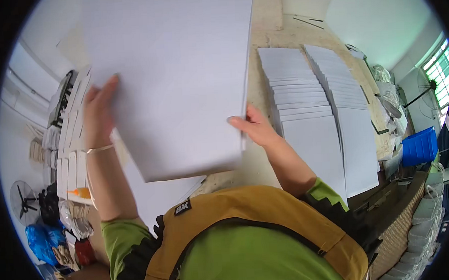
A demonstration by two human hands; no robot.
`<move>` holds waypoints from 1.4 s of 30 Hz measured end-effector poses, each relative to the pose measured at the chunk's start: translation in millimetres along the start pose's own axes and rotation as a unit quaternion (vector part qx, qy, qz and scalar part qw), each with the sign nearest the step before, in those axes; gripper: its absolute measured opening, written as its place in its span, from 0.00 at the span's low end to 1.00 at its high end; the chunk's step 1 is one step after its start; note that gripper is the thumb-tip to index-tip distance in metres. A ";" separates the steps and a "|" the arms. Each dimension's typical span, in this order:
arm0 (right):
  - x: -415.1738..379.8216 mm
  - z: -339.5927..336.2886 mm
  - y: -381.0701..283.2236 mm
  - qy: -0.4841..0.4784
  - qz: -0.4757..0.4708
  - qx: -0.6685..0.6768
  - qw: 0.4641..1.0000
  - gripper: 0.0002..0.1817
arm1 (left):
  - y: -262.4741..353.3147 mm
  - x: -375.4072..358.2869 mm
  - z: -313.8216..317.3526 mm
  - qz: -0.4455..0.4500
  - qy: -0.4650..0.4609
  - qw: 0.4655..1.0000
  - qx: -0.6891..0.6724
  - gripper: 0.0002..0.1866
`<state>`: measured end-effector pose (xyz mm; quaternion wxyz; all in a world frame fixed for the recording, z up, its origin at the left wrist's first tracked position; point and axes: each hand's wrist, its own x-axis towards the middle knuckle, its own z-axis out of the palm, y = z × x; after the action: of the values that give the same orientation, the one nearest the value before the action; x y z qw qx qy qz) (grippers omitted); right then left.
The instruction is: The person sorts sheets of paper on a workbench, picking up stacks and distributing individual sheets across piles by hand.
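Both my hands hold up a large flat stack of white paper (182, 87) in front of me, and its blurred lower edge tilts toward my body. My left hand (102, 108) grips the left edge, thumb on the front face. On the right edge, low down, my right hand (254, 126) pinches the paper between thumb and bent fingers. More than one layer shows along that edge. Below it, partly hidden by the held paper, another white sheet (159, 190) lies on the table (265, 158).
Two long rows of overlapping white paper pieces (309, 136) lie on the table to the right. More white pieces (72, 141) and an orange-yellow bottle (81, 192) are at the left. A blue crate (419, 145) stands far right; fans (23, 201) stand at both sides.
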<state>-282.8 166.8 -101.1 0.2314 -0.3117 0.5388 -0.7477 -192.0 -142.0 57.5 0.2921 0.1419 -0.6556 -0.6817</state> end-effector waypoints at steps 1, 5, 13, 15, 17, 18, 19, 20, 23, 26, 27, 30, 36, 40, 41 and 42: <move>-2.9 -14.4 -5.5 0.066 0.014 -0.034 0.997 0.22 | -18.3 16.8 22.4 -0.038 -0.034 0.999 -0.008 0.11; -5.4 -73.7 7.5 0.200 0.020 -0.093 0.975 0.16 | -97.1 67.5 99.1 -0.129 -0.070 0.989 0.017 0.21; 32.7 -152.5 114.8 0.269 0.201 -0.278 0.900 0.25 | -348.7 131.8 125.1 -0.171 -0.133 0.835 0.506 0.25; 30.4 -145.4 136.8 0.276 0.261 -0.392 0.838 0.28 | -377.8 106.2 115.4 -0.206 -0.121 0.885 0.401 0.26; 30.4 -151.4 152.9 0.268 0.301 -0.449 0.798 0.30 | -394.8 107.0 116.5 -0.190 -0.100 0.898 0.383 0.26; 27.1 -154.7 157.3 0.281 0.271 -0.419 0.820 0.31 | -396.9 102.1 114.9 -0.168 -0.081 0.910 0.370 0.26; 22.2 -156.1 161.9 0.295 0.241 -0.387 0.840 0.31 | -397.4 95.7 112.1 -0.144 -0.061 0.920 0.359 0.27; 18.9 -156.3 167.1 0.311 0.207 -0.353 0.858 0.32 | -396.5 90.9 111.1 -0.153 -0.063 0.918 0.360 0.27; 25.4 -152.7 157.6 0.317 0.220 -0.342 0.857 0.32 | -369.1 92.6 126.5 -0.091 -0.043 0.928 0.359 0.26; 33.0 -146.5 147.5 0.322 0.249 -0.342 0.847 0.33 | -389.8 110.5 125.5 -0.137 -0.063 0.914 0.377 0.26; 37.2 -144.3 145.5 0.323 0.271 -0.346 0.838 0.33 | -385.2 112.7 127.7 -0.157 -0.072 0.906 0.386 0.25; 38.1 -142.1 145.1 0.323 0.296 -0.378 0.816 0.33 | -366.1 99.2 138.0 -0.110 -0.044 0.876 0.467 0.23; 28.6 -119.1 130.5 0.315 0.304 -0.482 0.759 0.34 | -355.9 93.9 127.8 -0.117 -0.095 0.839 0.523 0.20; 24.3 -118.1 126.1 0.297 0.304 -0.485 0.764 0.34 | -343.3 89.7 127.5 -0.112 -0.093 0.826 0.544 0.19; 22.5 -119.6 127.3 0.296 0.305 -0.485 0.764 0.34 | -340.4 89.7 127.7 -0.104 -0.091 0.831 0.539 0.18; 20.9 -122.2 130.3 0.295 0.303 -0.483 0.766 0.33 | -338.3 90.2 128.0 -0.095 -0.089 0.836 0.534 0.17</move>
<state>-383.5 192.7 -247.8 0.0946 0.0331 0.9371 -0.3344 -408.7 -101.1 -243.0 0.0456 0.2763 -0.9242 -0.2598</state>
